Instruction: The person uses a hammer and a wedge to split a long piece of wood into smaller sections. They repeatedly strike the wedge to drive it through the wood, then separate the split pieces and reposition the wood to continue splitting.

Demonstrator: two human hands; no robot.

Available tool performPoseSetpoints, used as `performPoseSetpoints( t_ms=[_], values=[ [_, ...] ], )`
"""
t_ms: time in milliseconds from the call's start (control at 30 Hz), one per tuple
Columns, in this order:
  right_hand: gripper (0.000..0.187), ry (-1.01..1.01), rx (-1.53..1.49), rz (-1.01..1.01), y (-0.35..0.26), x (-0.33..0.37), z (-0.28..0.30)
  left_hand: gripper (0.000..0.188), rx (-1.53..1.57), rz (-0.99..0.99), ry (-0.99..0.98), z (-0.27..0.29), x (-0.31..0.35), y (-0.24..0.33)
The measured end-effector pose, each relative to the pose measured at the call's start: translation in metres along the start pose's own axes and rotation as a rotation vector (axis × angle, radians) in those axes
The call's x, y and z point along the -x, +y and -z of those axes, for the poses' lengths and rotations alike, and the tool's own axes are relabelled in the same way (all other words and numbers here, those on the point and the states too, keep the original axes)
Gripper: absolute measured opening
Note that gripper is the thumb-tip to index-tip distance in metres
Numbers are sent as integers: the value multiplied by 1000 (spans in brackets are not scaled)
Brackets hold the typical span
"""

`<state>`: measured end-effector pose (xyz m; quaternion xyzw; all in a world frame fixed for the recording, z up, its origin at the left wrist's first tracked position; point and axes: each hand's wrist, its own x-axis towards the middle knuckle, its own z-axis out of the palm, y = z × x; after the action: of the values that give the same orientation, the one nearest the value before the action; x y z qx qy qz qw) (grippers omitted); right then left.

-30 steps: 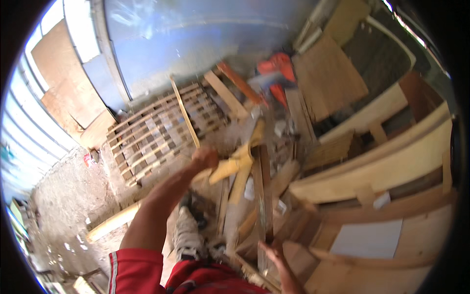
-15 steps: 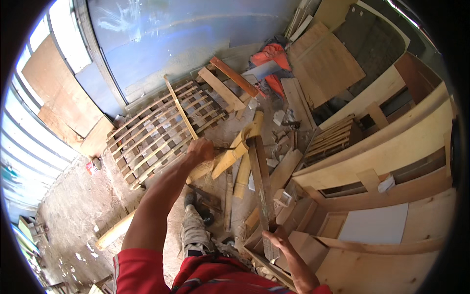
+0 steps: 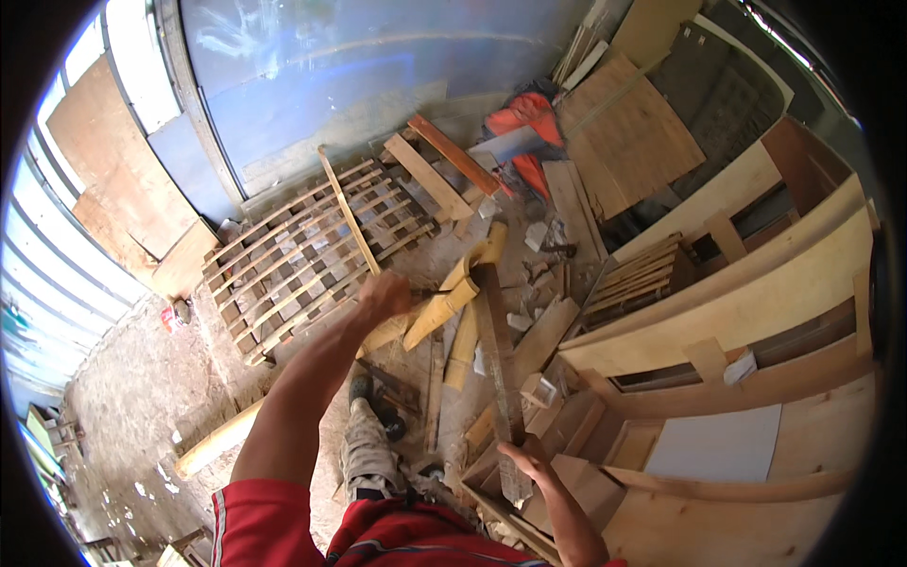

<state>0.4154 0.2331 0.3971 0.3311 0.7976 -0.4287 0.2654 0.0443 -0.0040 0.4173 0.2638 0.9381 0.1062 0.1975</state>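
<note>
My left hand [image 3: 385, 295] is stretched forward and closed in a fist. A thin dark blade-like tool [image 3: 428, 292] juts from it to the right, against a split yellow bamboo pole [image 3: 444, 310]; its handle is hidden in my fingers. Close to my body, my right hand [image 3: 525, 455] grips the lower part of a long, worn wooden batten [image 3: 497, 354]. The far end of this batten meets the bamboo near where a strip curls apart, just right of the tool. My foot [image 3: 362, 386] is on the floor below the bamboo.
A slatted wooden pallet [image 3: 312, 255] lies ahead to the left. Loose boards [image 3: 430, 175] and scraps litter the floor beyond the bamboo. On my right stands a large plywood frame [image 3: 727, 321] with a white sheet [image 3: 715, 442]. Another bamboo length [image 3: 222, 439] lies at left.
Both hands keep their grips. The batten and the bamboo have shifted slightly, the batten a little to the left and toward me; the whole view has also moved a bit.
</note>
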Motion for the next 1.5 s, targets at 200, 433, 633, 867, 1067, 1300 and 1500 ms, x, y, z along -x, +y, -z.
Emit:
performPoseSetpoints(
  t_ms=[200,433,633,867,1067,1300,1500],
  values=[
    [54,374,-297,54,-6,13,0,23,106,88,-2,-42,12,0],
    [46,696,-692,711,-30,6,29,20,126,76,-35,-37,5,16],
    [40,279,1,74,57,-2,-33,20,90,16,28,-23,0,10],
    [28,411,-282,233,-15,3,8,20,61,100,46,-15,-3,-9],
    [25,847,-720,716,-60,-7,3,19,86,113,41,-17,-1,-19],
    [34,117,-193,65,5,-37,-34,19,100,152,14,-28,-15,-38],
    [33,483,-354,291,-18,-30,-1,20,136,171,2,-24,-10,-51]
  ],
)
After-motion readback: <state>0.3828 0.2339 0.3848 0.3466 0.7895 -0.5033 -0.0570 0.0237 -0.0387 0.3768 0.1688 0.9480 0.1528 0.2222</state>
